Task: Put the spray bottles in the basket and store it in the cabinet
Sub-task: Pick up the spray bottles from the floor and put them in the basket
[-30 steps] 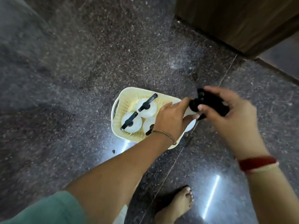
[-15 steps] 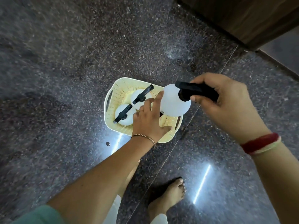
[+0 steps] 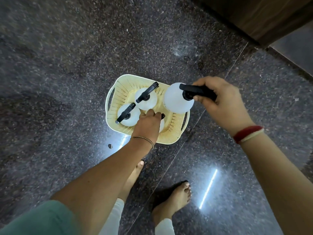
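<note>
a pale yellow basket (image 3: 176,131) with perforated walls stands on the dark speckled floor (image 3: 67,65). inside it two white spray bottles stand upright, each with a black trigger head: one at the back (image 3: 147,102) and one at the left side (image 3: 131,116), just beside each other. a third bottle (image 3: 161,125) is in the near part of the basket, mostly hidden under the left hand (image 3: 148,123); only a bit of white body and a black tip are visible. the fingers of the left hand are curled down on the top of this bottle, but how firmly they grip i cannot tell.

the right hand (image 3: 221,102) holds a fourth spray bottle (image 3: 177,100) by its black trigger head, fingers wrapped closed around it. this bottle hangs over the back right corner of the basket; if it touches the basket i cannot tell.

a thin bracelet (image 3: 145,139) is on the left wrist, a red and white band (image 3: 248,133) on the right wrist. two bare feet (image 3: 174,199) are on the floor near the basket. a wooden cabinet (image 3: 262,17) is at the top right corner.
</note>
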